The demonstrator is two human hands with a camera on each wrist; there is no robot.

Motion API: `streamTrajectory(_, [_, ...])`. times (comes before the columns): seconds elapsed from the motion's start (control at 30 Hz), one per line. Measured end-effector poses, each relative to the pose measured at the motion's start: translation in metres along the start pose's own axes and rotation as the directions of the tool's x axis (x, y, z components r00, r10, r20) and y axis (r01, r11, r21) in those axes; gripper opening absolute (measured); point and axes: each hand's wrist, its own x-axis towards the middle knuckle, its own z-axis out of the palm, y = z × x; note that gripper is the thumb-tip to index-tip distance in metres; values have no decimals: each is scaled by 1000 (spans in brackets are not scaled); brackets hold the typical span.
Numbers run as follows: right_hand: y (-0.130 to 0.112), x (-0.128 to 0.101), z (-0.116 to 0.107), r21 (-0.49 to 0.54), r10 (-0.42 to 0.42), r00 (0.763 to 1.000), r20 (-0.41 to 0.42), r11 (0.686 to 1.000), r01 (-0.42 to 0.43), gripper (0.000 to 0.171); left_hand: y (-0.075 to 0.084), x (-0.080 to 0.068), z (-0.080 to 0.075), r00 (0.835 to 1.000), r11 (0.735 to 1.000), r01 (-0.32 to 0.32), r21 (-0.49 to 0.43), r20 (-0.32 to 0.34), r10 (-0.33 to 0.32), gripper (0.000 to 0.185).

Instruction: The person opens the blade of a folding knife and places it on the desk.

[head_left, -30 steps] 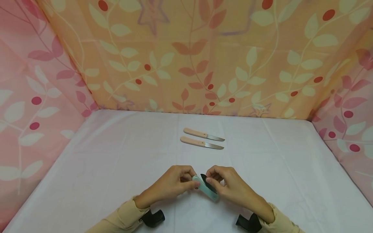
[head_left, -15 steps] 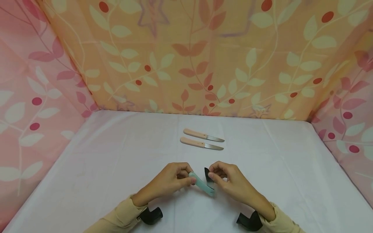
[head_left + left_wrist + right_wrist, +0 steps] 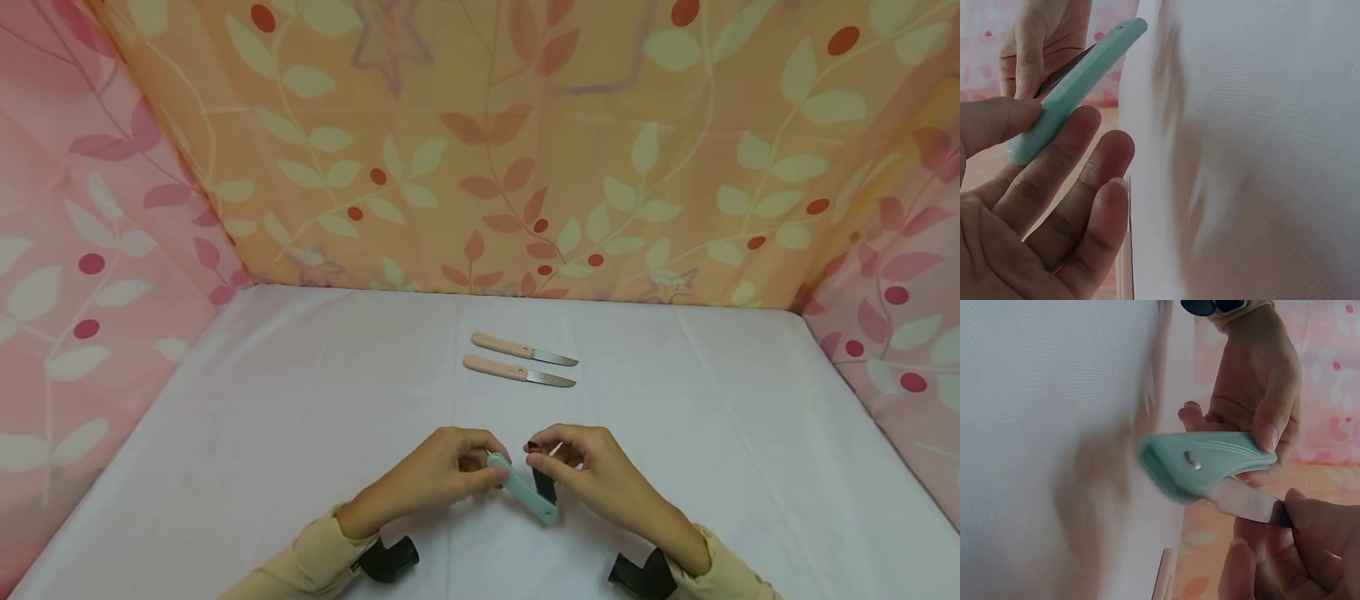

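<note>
Low over the white table cloth (image 3: 300,433), both hands hold a folding knife with a mint-green handle (image 3: 525,493) and a dark blade (image 3: 543,483). My left hand (image 3: 491,473) pinches the handle's far end between thumb and fingers (image 3: 1054,125). My right hand (image 3: 534,454) pinches the blade, which stands swung partly out of the handle. In the right wrist view the handle (image 3: 1210,464) shows its rivet and the blade (image 3: 1244,503) runs into the right fingers (image 3: 1310,515). The left wrist view has the handle (image 3: 1079,81) in it too.
Two knives with pale wooden handles, the far one (image 3: 523,348) and the near one (image 3: 517,371), lie side by side mid-table with blades pointing right. Leaf-patterned fabric walls (image 3: 480,150) close off the back and both sides. Black wrist camera mounts (image 3: 390,558) sit on both sleeves.
The blade has swung further out of the green handle under the right fingers. Both hands stayed in about the same place near the table's front.
</note>
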Motion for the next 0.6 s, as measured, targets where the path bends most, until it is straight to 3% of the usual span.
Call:
streamTrajectory(0.27, [0, -1, 2, 4, -22, 999, 32, 1000, 21, 21, -2, 0, 3, 996, 1000, -13, -2, 84, 13, 13])
streamTrajectory(0.6, [-1, -1, 1, -53, -6, 999, -44, 999, 3, 13, 0, 0, -2, 999, 999, -38, 22, 34, 37, 11])
